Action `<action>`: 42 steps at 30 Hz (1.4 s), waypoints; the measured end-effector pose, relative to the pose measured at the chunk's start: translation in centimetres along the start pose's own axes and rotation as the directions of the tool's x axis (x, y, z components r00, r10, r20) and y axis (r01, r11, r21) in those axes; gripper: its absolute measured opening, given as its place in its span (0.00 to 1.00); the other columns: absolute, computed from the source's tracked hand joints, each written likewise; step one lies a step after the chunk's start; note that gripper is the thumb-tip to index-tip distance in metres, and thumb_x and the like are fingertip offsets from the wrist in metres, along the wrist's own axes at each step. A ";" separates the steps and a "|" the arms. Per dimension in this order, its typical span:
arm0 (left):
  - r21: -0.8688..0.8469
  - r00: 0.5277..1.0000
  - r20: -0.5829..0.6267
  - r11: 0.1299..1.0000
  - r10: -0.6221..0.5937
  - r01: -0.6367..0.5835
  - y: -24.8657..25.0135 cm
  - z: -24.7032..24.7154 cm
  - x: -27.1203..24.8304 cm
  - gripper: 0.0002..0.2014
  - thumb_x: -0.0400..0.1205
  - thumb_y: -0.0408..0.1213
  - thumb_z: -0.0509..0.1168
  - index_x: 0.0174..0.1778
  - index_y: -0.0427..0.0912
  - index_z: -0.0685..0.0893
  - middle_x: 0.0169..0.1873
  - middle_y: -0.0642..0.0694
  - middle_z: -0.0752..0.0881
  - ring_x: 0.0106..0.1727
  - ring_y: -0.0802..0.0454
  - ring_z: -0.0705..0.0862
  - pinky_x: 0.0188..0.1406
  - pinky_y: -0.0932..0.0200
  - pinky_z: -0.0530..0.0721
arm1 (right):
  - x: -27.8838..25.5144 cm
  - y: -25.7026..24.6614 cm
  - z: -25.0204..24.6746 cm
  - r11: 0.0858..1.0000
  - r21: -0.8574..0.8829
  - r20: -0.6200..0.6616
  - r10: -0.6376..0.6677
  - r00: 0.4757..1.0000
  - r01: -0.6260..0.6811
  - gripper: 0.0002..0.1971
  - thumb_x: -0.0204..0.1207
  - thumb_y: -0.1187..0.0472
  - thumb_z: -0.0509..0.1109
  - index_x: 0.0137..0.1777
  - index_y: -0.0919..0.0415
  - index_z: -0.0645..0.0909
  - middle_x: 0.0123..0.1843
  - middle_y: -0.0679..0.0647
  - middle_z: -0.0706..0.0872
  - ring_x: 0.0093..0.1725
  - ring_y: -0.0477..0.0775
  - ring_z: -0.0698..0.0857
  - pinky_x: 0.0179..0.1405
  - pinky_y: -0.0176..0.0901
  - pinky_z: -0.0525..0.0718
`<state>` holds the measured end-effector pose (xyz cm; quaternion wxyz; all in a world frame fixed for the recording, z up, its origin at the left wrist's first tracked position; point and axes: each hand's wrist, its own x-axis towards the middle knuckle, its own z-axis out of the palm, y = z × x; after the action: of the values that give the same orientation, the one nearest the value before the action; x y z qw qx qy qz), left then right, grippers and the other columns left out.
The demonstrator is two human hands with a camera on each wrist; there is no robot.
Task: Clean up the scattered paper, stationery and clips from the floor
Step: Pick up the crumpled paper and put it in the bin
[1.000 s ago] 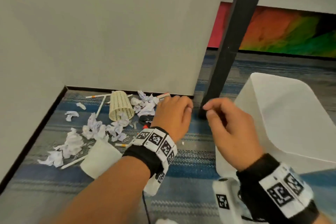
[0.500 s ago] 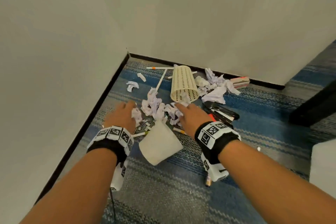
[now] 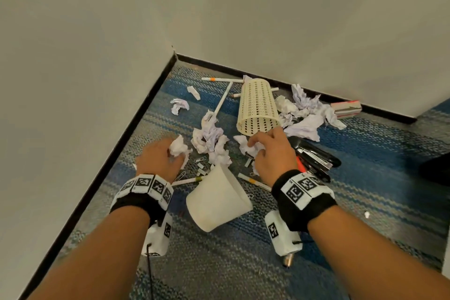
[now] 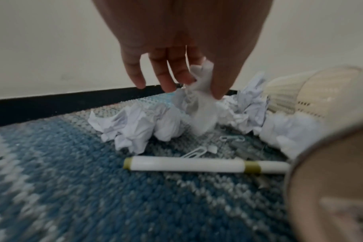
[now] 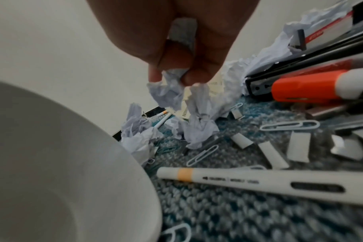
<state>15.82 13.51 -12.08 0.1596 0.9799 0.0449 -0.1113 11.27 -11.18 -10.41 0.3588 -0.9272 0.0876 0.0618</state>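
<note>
Crumpled paper, pens and clips lie scattered on the blue carpet in a wall corner. My left hand pinches a crumpled paper ball, seen hanging from thumb and fingers just above the floor. My right hand grips another crumpled paper wad, which dangles from curled fingers. A white pen with an olive band lies under the left hand. A white marker with an orange band and several paper clips lie under the right.
A white cup lies tipped over between my wrists. A cream perforated pen holder lies on its side behind the pile. A black stapler and an orange-tipped marker sit at right, a pink-edged box by the skirting.
One second ago the hands hovered near a white bin and a black leg. They then reached down to the pile, and each now has a paper wad pinched and lifted slightly.
</note>
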 end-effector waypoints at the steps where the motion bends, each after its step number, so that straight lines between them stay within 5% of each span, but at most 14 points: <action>1: -0.052 0.999 -0.033 0.998 0.030 -0.032 0.1 -0.2 -0.2 0.26 0.70 0.56 0.63 0.57 0.41 0.82 0.49 0.38 0.84 0.54 0.37 0.81 0.55 0.47 0.79 | 0.3 0.1 0.0 1.000 -0.018 -0.001 -0.020 1.000 0.020 0.15 0.73 0.73 0.62 0.51 0.55 0.83 0.57 0.56 0.72 0.60 0.61 0.78 0.57 0.53 0.82; 4: -0.170 0.979 -0.173 0.976 0.105 -0.135 0.7 -0.8 -0.8 0.17 0.65 0.47 0.63 0.39 0.36 0.80 0.44 0.43 0.75 0.49 0.42 0.76 0.52 0.52 0.73 | 1.2 0.0 0.2 0.998 -0.043 0.030 -0.051 0.998 0.052 0.21 0.71 0.73 0.61 0.56 0.53 0.85 0.61 0.56 0.76 0.61 0.62 0.77 0.62 0.51 0.78; 6: -0.220 0.976 -0.195 0.965 0.100 -0.143 0.6 -1.5 -1.1 0.13 0.66 0.40 0.65 0.39 0.34 0.77 0.44 0.46 0.73 0.46 0.48 0.73 0.47 0.59 0.69 | 1.5 -0.8 0.8 0.992 -0.112 0.060 -0.058 0.997 0.064 0.19 0.74 0.65 0.59 0.59 0.50 0.84 0.59 0.56 0.81 0.58 0.63 0.76 0.62 0.49 0.73; 9: -0.279 0.992 -0.115 0.960 -0.044 0.010 -0.2 -2.4 -1.3 0.10 0.72 0.32 0.65 0.45 0.37 0.72 0.35 0.42 0.78 0.38 0.42 0.77 0.36 0.56 0.70 | 1.9 -2.5 2.0 0.920 -0.339 0.128 -0.162 0.978 0.197 0.16 0.76 0.52 0.57 0.62 0.44 0.79 0.54 0.54 0.82 0.57 0.63 0.77 0.58 0.53 0.71; 11: -0.233 0.995 -0.013 0.968 -0.104 0.098 -1.1 -2.4 -1.4 0.18 0.75 0.34 0.65 0.59 0.45 0.69 0.36 0.41 0.80 0.40 0.38 0.82 0.37 0.51 0.77 | 2.5 -3.6 2.2 0.816 -0.467 0.343 -0.188 0.920 0.341 0.20 0.78 0.52 0.59 0.70 0.40 0.69 0.60 0.54 0.80 0.63 0.63 0.75 0.61 0.59 0.70; 13: -0.098 0.987 0.087 0.984 -0.139 0.147 -2.3 -1.7 -1.2 0.32 0.76 0.44 0.64 0.74 0.56 0.59 0.45 0.40 0.82 0.50 0.36 0.83 0.45 0.48 0.82 | 3.5 -4.1 2.0 0.690 -0.530 0.574 -0.136 0.807 0.493 0.27 0.80 0.55 0.60 0.77 0.38 0.60 0.66 0.56 0.76 0.67 0.63 0.74 0.60 0.58 0.73; 15: 0.014 0.968 0.150 0.980 -0.199 0.199 -3.5 -0.9 -0.6 0.39 0.73 0.54 0.65 0.76 0.65 0.51 0.62 0.39 0.80 0.60 0.35 0.81 0.56 0.40 0.82 | 4.2 -4.1 2.0 0.597 -0.559 0.658 -0.104 0.746 0.576 0.25 0.82 0.57 0.60 0.77 0.39 0.62 0.66 0.58 0.76 0.66 0.64 0.75 0.55 0.54 0.77; 18: 0.084 0.918 0.246 0.951 -0.311 0.299 -4.8 0.3 0.2 0.45 0.62 0.63 0.69 0.75 0.63 0.61 0.72 0.40 0.74 0.67 0.36 0.77 0.64 0.38 0.79 | 3.9 -3.1 2.2 0.637 -0.568 0.567 -0.155 0.809 0.520 0.14 0.81 0.53 0.61 0.64 0.45 0.79 0.61 0.56 0.79 0.64 0.62 0.74 0.51 0.53 0.79; 23: 0.169 0.949 0.242 0.972 -0.201 0.163 -4.8 1.8 0.4 0.34 0.61 0.76 0.57 0.54 0.59 0.81 0.61 0.43 0.81 0.62 0.42 0.78 0.64 0.47 0.77 | 2.5 -1.1 1.3 0.819 -0.455 0.398 -0.165 0.903 0.350 0.12 0.79 0.57 0.59 0.59 0.55 0.78 0.58 0.57 0.78 0.63 0.61 0.72 0.52 0.50 0.76; 28: 0.099 0.985 0.138 0.991 -0.105 0.092 -1.8 0.6 -0.7 0.19 0.70 0.57 0.67 0.51 0.49 0.84 0.57 0.44 0.76 0.61 0.44 0.77 0.59 0.49 0.80 | 1.3 0.8 0.6 0.909 -0.324 0.314 -0.158 0.936 0.262 0.18 0.71 0.70 0.65 0.60 0.54 0.77 0.58 0.58 0.72 0.58 0.62 0.73 0.51 0.49 0.78; 32: 0.085 0.995 0.082 0.995 -0.052 0.045 -0.5 -0.9 -1.1 0.29 0.64 0.63 0.55 0.54 0.51 0.81 0.57 0.46 0.79 0.61 0.45 0.76 0.57 0.50 0.79 | -1.0 1.5 -0.4 0.976 -0.073 0.033 -0.205 0.978 0.207 0.18 0.66 0.75 0.65 0.50 0.56 0.83 0.47 0.57 0.75 0.53 0.63 0.77 0.53 0.54 0.80; 35: -0.032 0.999 -0.013 0.999 -0.033 0.033 1.7 -3.2 -2.4 0.16 0.69 0.54 0.60 0.43 0.46 0.78 0.48 0.41 0.84 0.52 0.38 0.82 0.44 0.54 0.75 | -2.9 1.3 -1.6 0.982 0.044 -0.077 -0.181 0.981 0.184 0.18 0.67 0.76 0.64 0.49 0.55 0.85 0.47 0.53 0.72 0.51 0.54 0.74 0.55 0.41 0.75; 37: -0.064 0.999 -0.043 0.998 -0.002 -0.001 3.8 -4.5 -3.5 0.07 0.75 0.46 0.63 0.39 0.48 0.74 0.47 0.38 0.86 0.50 0.35 0.83 0.44 0.54 0.75 | -3.8 1.0 -2.6 0.982 0.031 -0.128 -0.181 0.975 0.186 0.17 0.70 0.73 0.64 0.49 0.53 0.87 0.50 0.53 0.71 0.54 0.52 0.73 0.56 0.37 0.71; 42: -0.217 0.977 -0.078 0.953 0.199 -0.212 9.3 -6.4 -6.5 0.03 0.76 0.40 0.63 0.38 0.52 0.75 0.39 0.46 0.82 0.43 0.40 0.81 0.44 0.53 0.77 | -6.1 0.1 -6.6 0.996 -0.018 -0.203 -0.092 0.975 0.090 0.16 0.75 0.66 0.63 0.57 0.52 0.86 0.74 0.56 0.71 0.73 0.59 0.67 0.74 0.46 0.65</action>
<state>11.97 6.43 -1.89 0.2783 0.9577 -0.0407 -0.0610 5.62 -14.96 -4.54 0.3463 -0.9333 0.0813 -0.0496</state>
